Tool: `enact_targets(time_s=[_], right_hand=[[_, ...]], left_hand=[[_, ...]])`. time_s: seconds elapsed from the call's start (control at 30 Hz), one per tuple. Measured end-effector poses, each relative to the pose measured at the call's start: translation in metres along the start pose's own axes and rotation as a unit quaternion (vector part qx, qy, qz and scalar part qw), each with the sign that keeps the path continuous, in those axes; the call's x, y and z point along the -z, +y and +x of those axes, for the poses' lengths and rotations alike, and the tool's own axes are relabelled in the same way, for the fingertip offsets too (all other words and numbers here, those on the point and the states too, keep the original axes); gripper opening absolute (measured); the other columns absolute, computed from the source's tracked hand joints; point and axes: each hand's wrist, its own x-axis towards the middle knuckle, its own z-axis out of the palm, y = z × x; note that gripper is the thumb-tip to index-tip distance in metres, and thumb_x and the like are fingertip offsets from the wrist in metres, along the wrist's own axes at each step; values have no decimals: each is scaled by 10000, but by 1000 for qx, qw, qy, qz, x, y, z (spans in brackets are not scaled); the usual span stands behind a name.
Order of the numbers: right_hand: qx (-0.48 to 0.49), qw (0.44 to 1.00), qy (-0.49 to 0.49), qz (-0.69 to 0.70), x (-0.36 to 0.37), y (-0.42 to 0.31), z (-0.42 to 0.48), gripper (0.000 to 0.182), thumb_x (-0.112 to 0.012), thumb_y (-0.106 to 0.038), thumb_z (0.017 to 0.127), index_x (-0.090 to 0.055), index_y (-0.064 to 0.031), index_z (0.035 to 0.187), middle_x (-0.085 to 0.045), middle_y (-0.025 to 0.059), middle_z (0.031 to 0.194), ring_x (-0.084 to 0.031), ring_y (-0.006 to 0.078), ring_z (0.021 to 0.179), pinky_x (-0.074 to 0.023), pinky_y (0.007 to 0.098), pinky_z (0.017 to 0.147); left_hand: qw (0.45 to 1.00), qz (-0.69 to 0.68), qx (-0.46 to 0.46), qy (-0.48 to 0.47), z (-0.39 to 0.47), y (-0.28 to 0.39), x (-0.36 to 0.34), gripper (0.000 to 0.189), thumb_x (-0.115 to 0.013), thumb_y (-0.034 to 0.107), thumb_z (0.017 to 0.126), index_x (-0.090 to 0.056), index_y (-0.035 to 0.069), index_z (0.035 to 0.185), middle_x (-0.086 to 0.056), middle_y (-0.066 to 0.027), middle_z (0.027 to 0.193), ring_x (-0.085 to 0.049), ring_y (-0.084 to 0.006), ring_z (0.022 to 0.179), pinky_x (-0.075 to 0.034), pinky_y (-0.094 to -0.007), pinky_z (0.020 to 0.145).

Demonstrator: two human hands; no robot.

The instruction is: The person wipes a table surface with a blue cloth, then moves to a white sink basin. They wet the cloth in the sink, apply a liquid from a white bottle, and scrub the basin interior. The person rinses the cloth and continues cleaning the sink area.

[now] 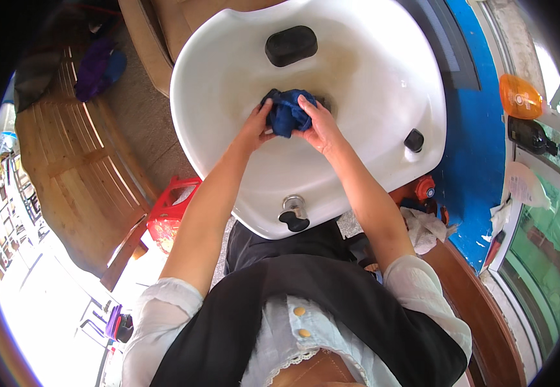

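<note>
A bunched dark blue cloth [287, 113] is held over the white salon wash basin [212, 92], near the drain. My left hand [259, 121] grips its left side, and my right hand [319, 126] grips its right side with the thumb on top. Brownish stains mark the basin's inside around the cloth. Beyond my hands, a black neck rest [291, 46] sits at the far side of the bowl. On the near rim stands a chrome tap with a black lever [293, 215]. A small black fitting [414, 140] is on the basin's right side.
A tan chair [152, 43] stands behind the basin. To the left are a slatted wooden bench [77, 164] and a red plastic stool [171, 208]. Orange [520, 96], dark [531, 135] and pale [524, 184] bottles line the right windowsill. A greyish cloth [422, 230] hangs below the basin's right side.
</note>
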Motion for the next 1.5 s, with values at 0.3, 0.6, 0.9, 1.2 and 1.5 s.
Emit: enact_targets(time_s=[0.3,0.6,0.9,1.2,1.5], right_hand=[[281,689,256,-617,135,-48,88,691,-690,-382,715,-419,-88,1279,-449,235,1223,-412,375,1146,-369,449,938],[273,884,25,-379,12,62,74,323,-717,-177,621,-649,-150,935,-541,148,1040,-506,305,1000,-402,433,866],[389,737,156,-531,-15,29,52,143,-655,-255,727,-588,-130,708,-537,65,866,-545,284,830,-453,414,691],[393,404,151,-812,78,-13,82,330,-627,-228,733,-600,-89,1031,-558,71,1073,-469,243,1070,-261,575,968],[318,845,-103,-417,-28,32,-31,424,-679,-337,764,-444,0,656,-499,178,651,-489,304,597,-386,382,540]], left_hand=[[980,50,-122,147,13,-6,7,491,-653,206,791,-446,107,1224,-540,-68,1109,-509,-211,990,-417,-440,801],[980,-149,98,-82,26,-12,-9,634,-473,588,822,-379,171,1291,-414,-74,1321,-375,-284,1231,-268,-606,969],[945,-306,41,-111,73,-56,-23,365,-404,421,910,-553,101,1006,-587,-68,969,-566,-197,904,-470,-348,798],[981,113,-106,116,7,7,-5,737,-650,310,806,-206,229,1389,-373,-78,1320,-423,-248,1141,-371,-554,894],[969,-160,12,-189,18,-28,-9,519,-437,604,842,-565,141,1036,-607,-66,838,-589,-211,778,-492,-366,736]])
